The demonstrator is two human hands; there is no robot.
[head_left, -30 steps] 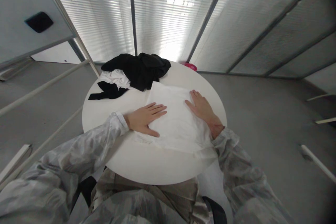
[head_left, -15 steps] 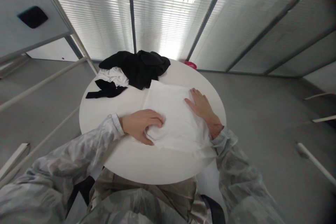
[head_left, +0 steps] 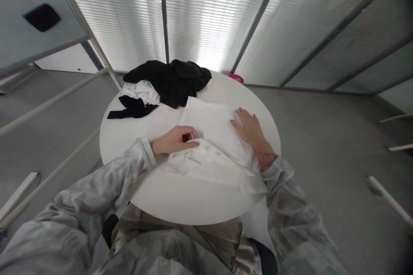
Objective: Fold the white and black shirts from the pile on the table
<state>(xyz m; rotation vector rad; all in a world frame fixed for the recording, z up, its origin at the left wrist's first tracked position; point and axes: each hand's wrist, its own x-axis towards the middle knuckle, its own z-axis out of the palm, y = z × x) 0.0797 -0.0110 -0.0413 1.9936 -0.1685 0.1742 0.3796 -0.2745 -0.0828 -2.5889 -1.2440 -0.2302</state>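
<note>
A white garment (head_left: 213, 122) lies spread on a round white table (head_left: 190, 206). My left hand (head_left: 177, 141) pinches its turned-up near edge between thumb and fingers, at the garment's left side. Below that hand the lifted layer shows creases, a small slit-like opening and what looks like a small button or snap. My right hand (head_left: 252, 131) rests flat on the garment's right side, fingers apart. The exact kind of garment cannot be made out.
A heap of black clothing (head_left: 174, 81) lies at the table's back left, with a crumpled white cloth (head_left: 142, 91) and a black strip of fabric (head_left: 130, 109) beside it. Behind the table's far edge shows a red object (head_left: 236, 78). A white metal frame (head_left: 54, 101) stands at the left.
My left hand has taken hold of the garment's near left edge and lifted it up and away from me, turning that layer over. My right hand has stayed flat in place.
</note>
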